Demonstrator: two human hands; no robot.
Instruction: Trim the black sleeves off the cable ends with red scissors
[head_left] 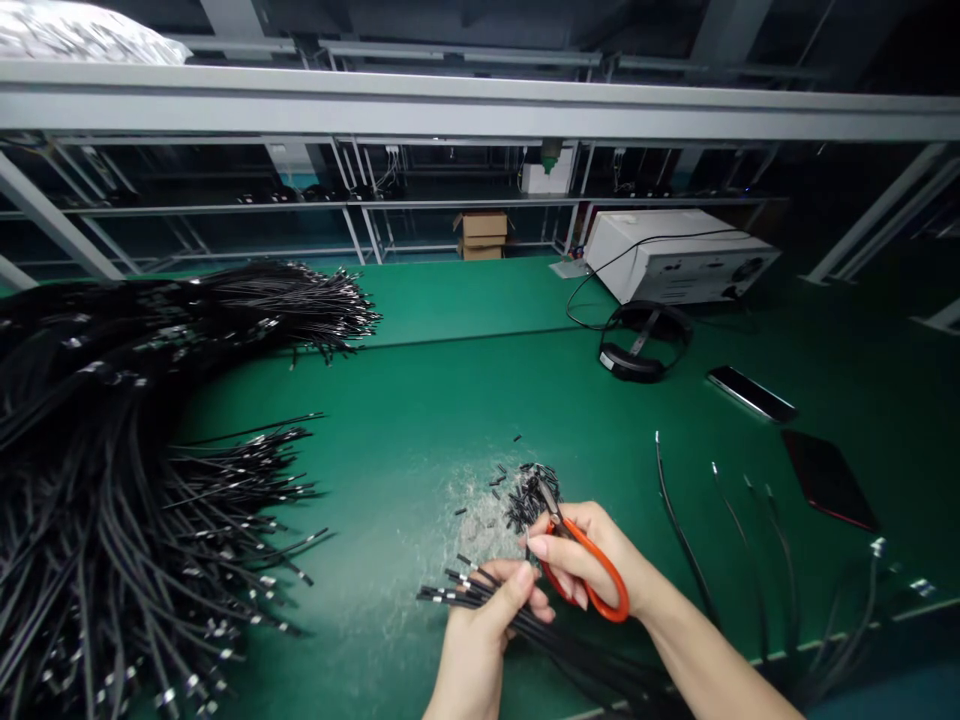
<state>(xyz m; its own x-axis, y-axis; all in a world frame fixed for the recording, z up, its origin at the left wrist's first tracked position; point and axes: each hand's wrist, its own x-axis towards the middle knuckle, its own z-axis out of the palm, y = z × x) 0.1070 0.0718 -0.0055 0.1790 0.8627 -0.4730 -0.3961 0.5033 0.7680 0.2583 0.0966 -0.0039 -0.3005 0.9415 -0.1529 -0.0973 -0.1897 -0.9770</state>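
Note:
My left hand is closed around a bunch of thin black cables, their ends sticking out to the left and the rest trailing to the lower right. My right hand holds orange-handled scissors, blades pointing up and away. The thumb and forefinger of that hand meet near the left fingertips at a cable end. Just beyond both hands lies a small pile of short black cut pieces, with clear scraps scattered beside it on the green table.
Large heaps of black cables cover the left side. At the right are a white box-shaped device, a black headband-like device, a phone, a dark red-edged flat object and several loose cables. A metal beam crosses above.

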